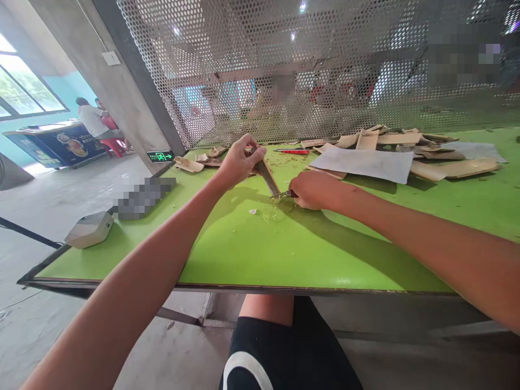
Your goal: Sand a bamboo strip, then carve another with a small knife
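Note:
My left hand [239,161] is closed around the upper end of a long brownish strip [268,177], holding it tilted with its lower end on the green table [227,244]. My right hand [314,189] is closed on a small red-handled blade [285,194] whose tip meets the bottom of the strip. Small scrapings and a pale chip [252,211] lie on the table just below that point.
Tan flat pieces [430,157] and a white sheet [365,164] lie at the back right, with a red-handled tool [294,151] nearby. More curved tan pieces [190,164] sit back left. A grey box [90,228] rests at the left edge. Perforated metal screen [325,70] behind; people stand far left.

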Motion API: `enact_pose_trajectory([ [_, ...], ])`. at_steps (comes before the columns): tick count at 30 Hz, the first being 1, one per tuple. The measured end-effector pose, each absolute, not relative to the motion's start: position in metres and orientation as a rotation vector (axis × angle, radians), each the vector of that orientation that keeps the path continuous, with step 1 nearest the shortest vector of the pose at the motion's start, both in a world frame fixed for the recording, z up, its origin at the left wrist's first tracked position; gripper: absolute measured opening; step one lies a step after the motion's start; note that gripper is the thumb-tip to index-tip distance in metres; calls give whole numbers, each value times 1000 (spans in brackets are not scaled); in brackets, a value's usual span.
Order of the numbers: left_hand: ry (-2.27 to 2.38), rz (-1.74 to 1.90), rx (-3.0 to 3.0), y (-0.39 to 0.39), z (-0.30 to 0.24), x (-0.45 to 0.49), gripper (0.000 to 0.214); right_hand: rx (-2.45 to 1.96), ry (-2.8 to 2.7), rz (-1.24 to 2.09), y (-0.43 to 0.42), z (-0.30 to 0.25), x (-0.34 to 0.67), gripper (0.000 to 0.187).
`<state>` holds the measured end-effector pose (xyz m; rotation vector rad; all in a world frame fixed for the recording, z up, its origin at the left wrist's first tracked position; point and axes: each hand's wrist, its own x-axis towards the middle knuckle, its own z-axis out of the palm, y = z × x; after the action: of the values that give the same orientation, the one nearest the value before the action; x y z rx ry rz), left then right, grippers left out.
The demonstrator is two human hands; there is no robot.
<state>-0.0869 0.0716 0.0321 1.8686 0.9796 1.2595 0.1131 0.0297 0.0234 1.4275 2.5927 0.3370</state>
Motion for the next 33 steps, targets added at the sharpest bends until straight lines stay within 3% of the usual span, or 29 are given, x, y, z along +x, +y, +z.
enact_pose_trajectory([
  [10, 1021, 1266, 1790, 74, 32, -83, 17, 1374, 2546, 238, 32, 31, 106, 24],
  [17, 1097, 1322, 1740, 82, 27, -89, 15, 1343, 2485, 373, 26, 33, 108, 27],
  [27, 766, 1175, 1738, 74, 27, -95, 28, 1367, 2657, 298, 34, 23, 123, 23],
  [33, 796, 1181, 1799, 66, 34, -94, 28, 1394, 2699, 246, 40, 23, 130, 20],
])
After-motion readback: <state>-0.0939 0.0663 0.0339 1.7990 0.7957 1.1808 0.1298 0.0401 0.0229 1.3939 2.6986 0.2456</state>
